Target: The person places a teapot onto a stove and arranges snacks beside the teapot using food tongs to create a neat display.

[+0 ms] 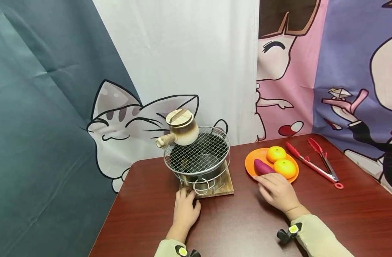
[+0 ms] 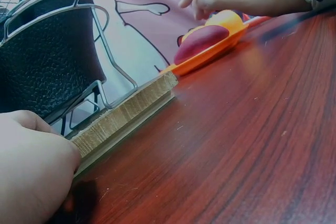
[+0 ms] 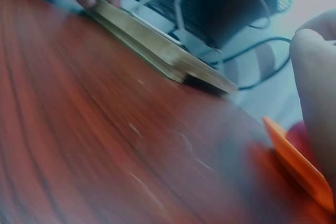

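My left hand (image 1: 185, 213) rests at the front left corner of a wooden board (image 1: 227, 185), fingertips on its edge. On the board a black stove (image 1: 212, 174) sits in a wire stand, topped by a round grill mesh (image 1: 204, 151). A side-handled pot (image 1: 187, 135) with a wooden lid (image 1: 180, 118) stands at the mesh's back left. My right hand (image 1: 279, 192) hovers over the near edge of an orange plate (image 1: 250, 165), holding nothing, fingers loosely bent. Nearest to it lies a purple sweet potato (image 1: 262, 167), partly hidden; two mandarins (image 1: 284, 168) are behind and beside it.
Red-handled tongs (image 1: 322, 171) lie spread to the right of the plate. The dark red wooden table (image 1: 237, 225) ends at a cartoon-printed cloth (image 1: 189, 53) behind. Small cameras (image 1: 290, 232) are strapped to both wrists.
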The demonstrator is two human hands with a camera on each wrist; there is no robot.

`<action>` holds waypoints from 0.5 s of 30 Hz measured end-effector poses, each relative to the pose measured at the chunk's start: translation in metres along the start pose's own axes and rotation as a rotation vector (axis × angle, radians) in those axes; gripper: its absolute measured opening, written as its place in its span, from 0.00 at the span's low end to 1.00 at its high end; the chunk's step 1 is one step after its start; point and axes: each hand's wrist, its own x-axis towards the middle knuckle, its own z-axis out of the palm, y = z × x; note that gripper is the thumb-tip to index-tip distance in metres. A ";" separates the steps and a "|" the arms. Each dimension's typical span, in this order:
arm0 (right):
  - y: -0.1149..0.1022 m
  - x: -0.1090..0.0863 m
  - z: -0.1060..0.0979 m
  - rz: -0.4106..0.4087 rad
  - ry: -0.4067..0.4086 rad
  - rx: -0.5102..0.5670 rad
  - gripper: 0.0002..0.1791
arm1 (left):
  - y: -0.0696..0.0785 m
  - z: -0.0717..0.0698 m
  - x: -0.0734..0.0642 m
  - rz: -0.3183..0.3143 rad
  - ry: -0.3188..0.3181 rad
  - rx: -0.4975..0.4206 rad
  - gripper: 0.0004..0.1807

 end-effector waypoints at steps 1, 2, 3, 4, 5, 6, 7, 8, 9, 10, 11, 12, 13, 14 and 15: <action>0.003 -0.002 -0.003 0.011 -0.002 -0.010 0.19 | 0.000 0.000 0.000 0.000 -0.001 0.002 0.14; 0.006 -0.003 -0.007 0.021 -0.004 -0.020 0.19 | 0.001 0.000 -0.001 -0.001 -0.001 0.002 0.14; 0.009 -0.005 -0.010 0.034 -0.006 -0.030 0.19 | 0.001 0.000 -0.001 -0.002 -0.001 0.004 0.14; 0.012 -0.007 -0.014 0.050 -0.009 -0.043 0.20 | 0.001 0.000 -0.001 -0.004 -0.003 0.007 0.14; 0.016 -0.008 -0.017 0.065 -0.009 -0.055 0.20 | 0.001 0.000 -0.001 -0.006 -0.003 0.010 0.14; 0.019 -0.010 -0.020 0.079 -0.004 -0.070 0.21 | 0.001 -0.001 -0.001 -0.007 -0.005 0.012 0.15; 0.023 -0.012 -0.024 0.099 -0.004 -0.087 0.21 | 0.001 -0.001 -0.001 -0.008 -0.007 0.013 0.15; 0.027 -0.014 -0.028 0.119 -0.003 -0.102 0.22 | 0.002 -0.001 -0.001 -0.008 -0.009 0.014 0.15; 0.031 -0.015 -0.032 0.140 0.001 -0.120 0.22 | 0.002 -0.001 0.000 -0.009 -0.011 0.014 0.15; 0.034 -0.018 -0.036 0.161 0.004 -0.138 0.22 | 0.002 -0.001 0.000 -0.009 -0.012 0.012 0.15; 0.038 -0.020 -0.040 0.186 -0.002 -0.154 0.22 | 0.003 -0.001 0.000 -0.009 -0.013 0.010 0.15; 0.041 -0.022 -0.044 0.213 -0.010 -0.171 0.22 | 0.003 -0.001 0.000 -0.010 -0.015 0.009 0.15; 0.045 -0.024 -0.048 0.241 -0.023 -0.180 0.21 | 0.003 -0.001 0.000 -0.011 -0.016 0.009 0.15; 0.048 -0.026 -0.052 0.263 -0.029 -0.194 0.22 | 0.003 -0.002 0.000 -0.013 -0.018 0.007 0.15; 0.051 -0.028 -0.056 0.283 -0.034 -0.207 0.22 | 0.003 -0.002 -0.001 -0.016 -0.018 0.007 0.15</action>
